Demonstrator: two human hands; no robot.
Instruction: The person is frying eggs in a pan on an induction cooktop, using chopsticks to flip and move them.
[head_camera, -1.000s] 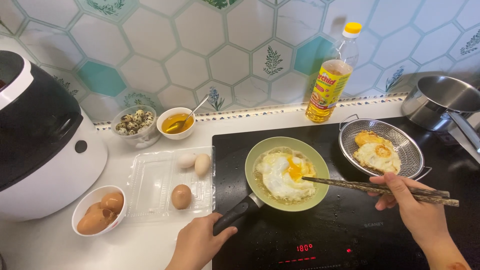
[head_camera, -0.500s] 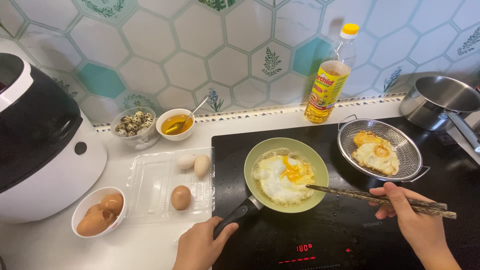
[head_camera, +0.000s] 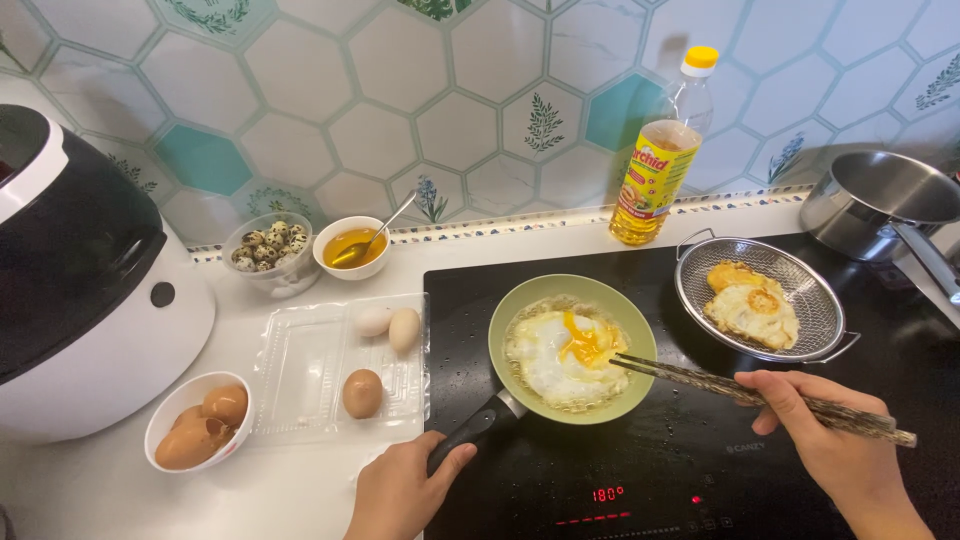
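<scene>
A small green pan is seen on the black cooktop, near the front of the white table. Its black handle is held by the left hand, with the fingers curled around the end of it. A fried egg is lying in the pan, white at the edges with a broken yellow yolk in the middle.

A pair of dark chopsticks is held in the right hand, pinched between thumb and fingers. The tips are pointed left and are placed on the egg, just beside the yolk.

Behind the right hand, a round wire strainer is set on the cooktop. Two cooked eggs are kept inside it. A shiny metal pot is found in the far right corner. A bottle of yellow oil with a yellow cap is stood upright by the tiled wall.

To the left of the pan, a clear plastic egg tray is laid on the table, and three eggs are left in it. A white bowl of broken eggshells is placed just beside the tray. Further back, a glass bowl of speckled little eggs and a white bowl of oil with a spoon in it are set side by side. A big white and black cooker is seen at the far left.
</scene>
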